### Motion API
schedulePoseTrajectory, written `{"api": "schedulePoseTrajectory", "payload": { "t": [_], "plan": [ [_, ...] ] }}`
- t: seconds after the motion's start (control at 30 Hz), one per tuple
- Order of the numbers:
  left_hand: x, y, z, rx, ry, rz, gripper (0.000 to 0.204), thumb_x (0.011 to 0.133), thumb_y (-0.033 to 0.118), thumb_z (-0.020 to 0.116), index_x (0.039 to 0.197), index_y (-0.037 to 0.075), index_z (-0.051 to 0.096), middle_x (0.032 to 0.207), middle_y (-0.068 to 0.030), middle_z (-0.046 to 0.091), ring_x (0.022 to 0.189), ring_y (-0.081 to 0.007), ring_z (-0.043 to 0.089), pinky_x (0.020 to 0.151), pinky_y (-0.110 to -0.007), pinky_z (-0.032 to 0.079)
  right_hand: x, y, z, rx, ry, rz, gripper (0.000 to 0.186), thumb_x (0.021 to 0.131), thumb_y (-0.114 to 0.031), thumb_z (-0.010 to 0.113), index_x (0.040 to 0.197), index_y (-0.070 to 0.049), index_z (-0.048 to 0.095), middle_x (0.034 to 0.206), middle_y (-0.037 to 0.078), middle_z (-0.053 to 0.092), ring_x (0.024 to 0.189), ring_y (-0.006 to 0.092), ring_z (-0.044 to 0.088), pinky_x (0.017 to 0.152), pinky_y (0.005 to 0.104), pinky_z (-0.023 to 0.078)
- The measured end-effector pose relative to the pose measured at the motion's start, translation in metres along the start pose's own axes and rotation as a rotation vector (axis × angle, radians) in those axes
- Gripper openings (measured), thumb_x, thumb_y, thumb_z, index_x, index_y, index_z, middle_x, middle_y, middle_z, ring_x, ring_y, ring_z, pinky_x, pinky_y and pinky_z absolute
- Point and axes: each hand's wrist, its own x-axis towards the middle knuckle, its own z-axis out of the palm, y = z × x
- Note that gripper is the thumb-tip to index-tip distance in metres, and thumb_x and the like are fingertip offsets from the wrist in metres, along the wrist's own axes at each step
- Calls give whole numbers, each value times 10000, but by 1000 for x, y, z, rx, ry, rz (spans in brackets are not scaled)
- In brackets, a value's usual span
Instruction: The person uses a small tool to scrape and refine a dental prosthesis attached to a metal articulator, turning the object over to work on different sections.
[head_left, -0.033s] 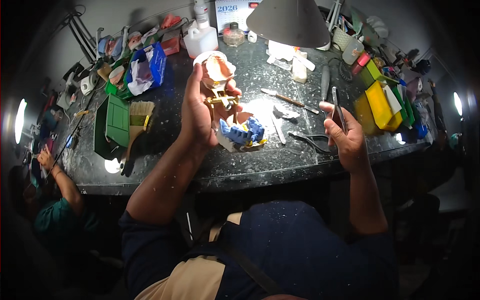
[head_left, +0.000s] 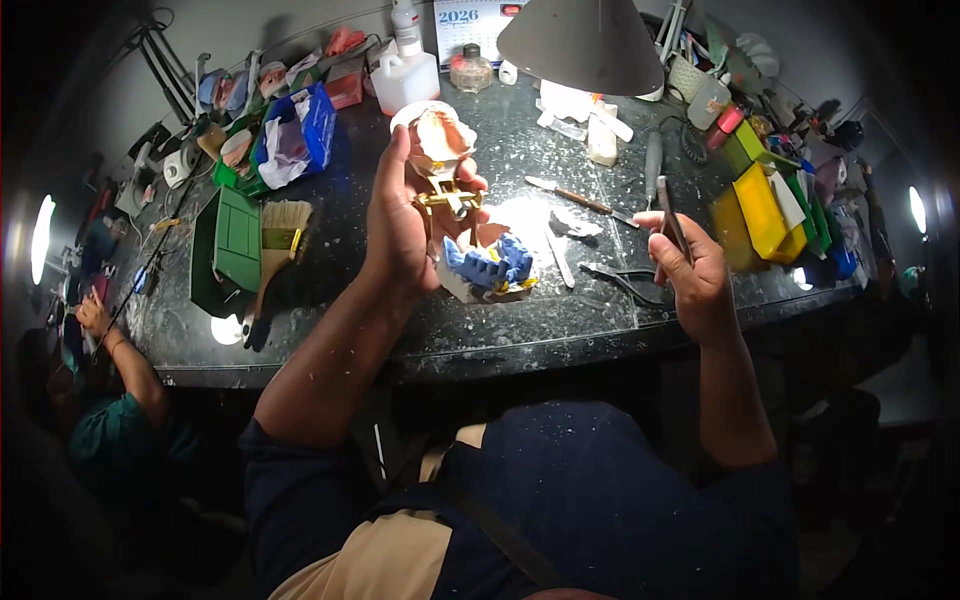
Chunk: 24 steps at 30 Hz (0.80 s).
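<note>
My left hand (head_left: 400, 215) is closed round a brass hinged articulator (head_left: 450, 203). Its top carries a pale dental cast (head_left: 436, 133) with pinkish material, standing up; low at the hinge's other end sits blue, tooth-shaped material (head_left: 488, 262) on a pale base with yellow bits. My right hand (head_left: 690, 260) grips slim dark metal tweezers (head_left: 672, 215), held upright. Between my hands lie a wood-handled knife (head_left: 570, 196), a white spatula (head_left: 560, 258), a crumpled grey-white lump (head_left: 575, 225) and dark pliers (head_left: 620, 280).
A green bin (head_left: 220, 250), brush (head_left: 278, 250) and blue tray (head_left: 322, 130) stand left; yellow (head_left: 760, 215) and green bins right. A lamp shade (head_left: 580, 40) overhangs the back, near bottles (head_left: 405, 85). Another person's hand (head_left: 92, 318) works at far left. The dark bench (head_left: 500, 340) has a curved front edge.
The tweezers in my right hand have turned slightly and look narrower. Both hands sit a few pixels further right in the picture, as does the bench.
</note>
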Motion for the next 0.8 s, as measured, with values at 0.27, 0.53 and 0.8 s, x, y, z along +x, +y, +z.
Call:
{"api": "schedulePoseTrajectory", "payload": {
  "t": [0.27, 0.53, 0.8],
  "plan": [
    [2, -4, -10, -25, 14, -123, 631, 1133, 635, 436, 1253, 44, 623, 960, -100, 687, 887, -225, 723, 736, -416, 645, 56, -22, 44, -495, -104, -494, 141, 1075, -105, 656, 1071, 26, 709, 1021, 109, 649, 898, 147, 658, 810, 339, 535],
    [-6, 3, 3, -33, 34, -201, 623, 1159, 618, 360, 1259, 46, 588, 936, -111, 681, 782, -221, 726, 691, -412, 662, 86, -30, 79, -556, -180, -678, 339, 971, 63, 645, 1289, -41, 698, 1185, 160, 730, 960, 305, 744, 843, 388, 588],
    [-7, 2, 1, -76, 72, -221, 579, 1171, 596, 347, 1318, 86, 577, 1041, -79, 679, 915, -182, 714, 694, -406, 661, 81, -36, 98, -605, -206, -657, 419, 986, -10, 679, 1398, -85, 663, 1324, 139, 697, 1029, 367, 762, 842, 444, 620]
  ]
}}
